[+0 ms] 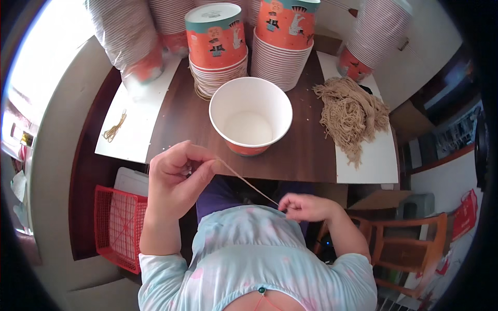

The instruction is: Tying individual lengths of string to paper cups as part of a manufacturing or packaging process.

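A thin tan string (249,184) runs slantwise between my two hands, drawn fairly straight. My left hand (181,176) pinches its upper end between thumb and forefinger, in front of the table's near edge. Lower and to the right, my right hand (306,207) has its fingers closed on the other end, close to my body. Just beyond my left hand, a paper tub (250,136) stands upright on the brown table, its white inside showing. At the table's right lies a loose heap of tan strings (353,116).
Stacked orange-and-teal tubs (215,41) stand at the back, with plastic-wrapped stacks (122,36) on either side. A small string bundle (115,127) rests on the left white strip. Below are a red basket (119,223) at left and a wooden chair (410,246) at right.
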Demonstrator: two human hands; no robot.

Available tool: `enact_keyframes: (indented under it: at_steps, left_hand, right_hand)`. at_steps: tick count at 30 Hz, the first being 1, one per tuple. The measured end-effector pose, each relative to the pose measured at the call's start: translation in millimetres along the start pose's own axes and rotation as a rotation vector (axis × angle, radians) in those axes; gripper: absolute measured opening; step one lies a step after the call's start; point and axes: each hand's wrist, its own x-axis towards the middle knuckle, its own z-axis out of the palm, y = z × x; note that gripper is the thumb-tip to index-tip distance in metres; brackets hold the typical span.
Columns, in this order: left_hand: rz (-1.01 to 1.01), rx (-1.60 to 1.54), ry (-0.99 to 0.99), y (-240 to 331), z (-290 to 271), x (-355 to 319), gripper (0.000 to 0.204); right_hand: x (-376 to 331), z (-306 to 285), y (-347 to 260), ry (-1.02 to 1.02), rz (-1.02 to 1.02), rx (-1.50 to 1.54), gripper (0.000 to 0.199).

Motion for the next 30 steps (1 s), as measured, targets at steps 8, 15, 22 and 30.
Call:
enact_keyframes:
  at_steps: [8,15,22,30]
  left_hand:
    - [0.135,0.229,-0.366,2,35,-10,0.007]
    - [0.225,0.33,-0.344,3,32,-19,0.008]
    - [0.045,0.166,-0.396,-10,28,-27,0.01]
    - [0.008,0.148,-0.327,-13,32,-24,0.006]
  right_hand:
    - [-34,27,-109,0.778,-0.765,-0.377,0.047]
    - [6,59,-109,0.536,-0.724,0.103,0.031]
    - [14,54,-105,0.897,-1.046,-0.744,0.027]
    - [13,49,-99,0.999,-1.133,-1.075,0.029]
